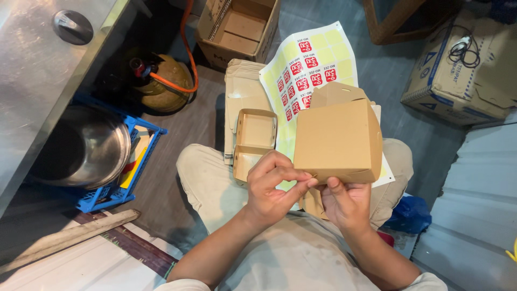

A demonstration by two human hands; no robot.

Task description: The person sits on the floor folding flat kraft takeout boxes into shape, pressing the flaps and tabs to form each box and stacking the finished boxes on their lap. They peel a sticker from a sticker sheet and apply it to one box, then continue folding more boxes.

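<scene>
A brown box point(338, 141) is held up over the lap, closed, its flat face turned toward the camera. It is gripped from below by the right hand point(347, 203), thumb on the near face at the lower edge, fingers hidden behind it. The left hand point(273, 186) is brought in from the left, thumb and forefinger pinched together at the box's lower left corner, touching it; whether something small is held in the pinch cannot be told. The box sits just above and slightly right of both hands, long axis roughly level, tilted a little down to the right. The right hand is directly under it, so nearer; the left reaches only the corner.

Behind the box, farther from the hands, a sticker sheet point(301, 64) is laid out, yellow with red square stickers, partly covered by the box. Left of the held box, just beyond the left hand, an open box point(254, 141) is seen, lid up, resting on a stack of flat blanks point(242, 86). Farther off, an open carton point(239, 29) is on the floor. Far left of the left hand are a steel pot point(89, 148) in a blue crate point(137, 161) and a gas cylinder point(164, 81) with an orange hose. Far right, another carton point(463, 70) is visible.
</scene>
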